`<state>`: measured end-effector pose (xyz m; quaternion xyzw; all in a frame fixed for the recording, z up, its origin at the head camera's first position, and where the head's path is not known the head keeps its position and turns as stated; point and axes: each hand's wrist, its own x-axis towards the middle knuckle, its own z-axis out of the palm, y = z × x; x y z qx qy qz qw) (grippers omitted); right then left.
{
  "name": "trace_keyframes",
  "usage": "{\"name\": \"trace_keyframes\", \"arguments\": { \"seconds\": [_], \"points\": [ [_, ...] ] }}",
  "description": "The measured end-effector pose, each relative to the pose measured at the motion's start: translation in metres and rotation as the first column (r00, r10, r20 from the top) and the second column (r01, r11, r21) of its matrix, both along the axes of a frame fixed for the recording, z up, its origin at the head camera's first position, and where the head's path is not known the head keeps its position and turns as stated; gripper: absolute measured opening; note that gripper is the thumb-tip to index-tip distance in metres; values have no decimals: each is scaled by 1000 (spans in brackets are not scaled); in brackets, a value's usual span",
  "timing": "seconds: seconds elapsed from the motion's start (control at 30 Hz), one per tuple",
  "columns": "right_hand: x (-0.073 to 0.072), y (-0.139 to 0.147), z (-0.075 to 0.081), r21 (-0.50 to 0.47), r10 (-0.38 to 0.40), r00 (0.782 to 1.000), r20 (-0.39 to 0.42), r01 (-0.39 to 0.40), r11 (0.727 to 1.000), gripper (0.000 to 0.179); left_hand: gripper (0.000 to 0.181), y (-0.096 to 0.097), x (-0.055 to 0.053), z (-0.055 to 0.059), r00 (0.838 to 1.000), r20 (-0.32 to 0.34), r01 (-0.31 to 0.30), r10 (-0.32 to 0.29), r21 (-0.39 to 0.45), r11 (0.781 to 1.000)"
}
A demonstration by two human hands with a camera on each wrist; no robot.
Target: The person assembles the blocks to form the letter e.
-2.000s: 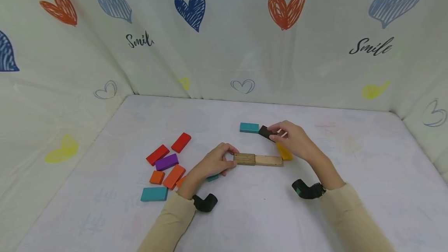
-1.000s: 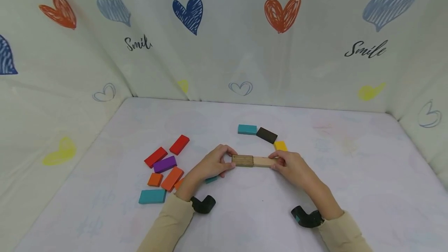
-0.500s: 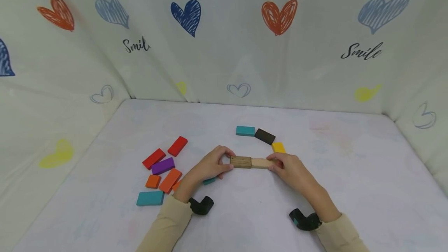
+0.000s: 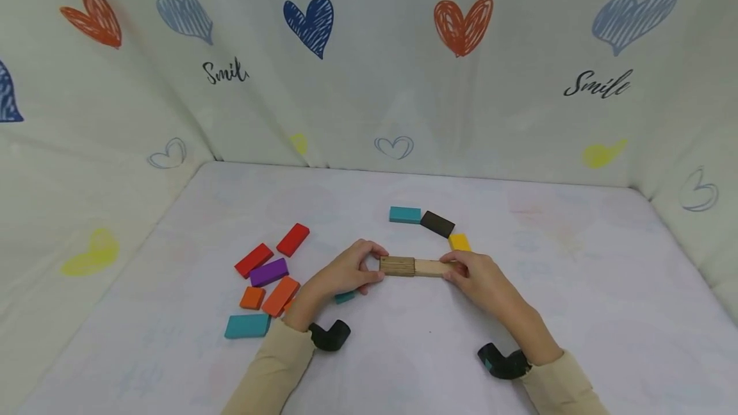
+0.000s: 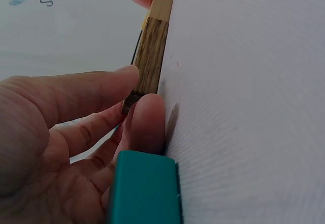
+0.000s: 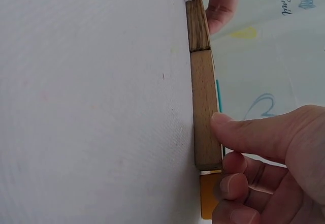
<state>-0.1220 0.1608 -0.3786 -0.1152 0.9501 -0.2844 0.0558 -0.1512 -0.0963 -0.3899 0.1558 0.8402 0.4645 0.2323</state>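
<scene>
Two wooden blocks lie end to end in the middle of the table, a striped brown block on the left and a plain light block on the right. My left hand pinches the outer end of the striped block between thumb and fingers. At the other end, my right hand grips the light block, thumb on its near side, and partly covers it. Just beyond the right fingers is a yellow block, also visible in the right wrist view. A teal block sits under the left hand's near side.
From the yellow block, a dark brown block and a teal block curve away to the back. At left lie several loose blocks: red, purple, orange and teal. A printed curtain borders the table.
My right hand has let go of the dark brown block, come nearer and taken hold of the light wooden block. The left hand stays at the striped block. The head view has shifted slightly.
</scene>
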Motion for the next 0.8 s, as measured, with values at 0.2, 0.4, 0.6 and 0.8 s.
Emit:
{"name": "trace_keyframes", "arguments": {
  "seconds": [0.2, 0.4, 0.6, 0.8],
  "points": [
    [-1, 1, 0, 1, 19, 1000, -17, -19, 1000, 24, 45, -4, -1, 5, 999, 10, 34, -35, 17, 999],
    [-2, 0, -2, 9, 29, 999, -30, -29, 1000, 24, 46, -10, 0, 8, 999, 14, 37, -38, 27, 999],
    [-1, 0, -2, 24, 29, 999, -40, -28, 999, 24, 41, -18, -2, 16, 1000, -16, -15, 15, 24, 1000],
    [-2, -1, -2, 23, 27, 998, -54, -25, 999, 24, 37, -34, -6, 19, 980, -115, -169, 163, -41, 985]
  ]
}}
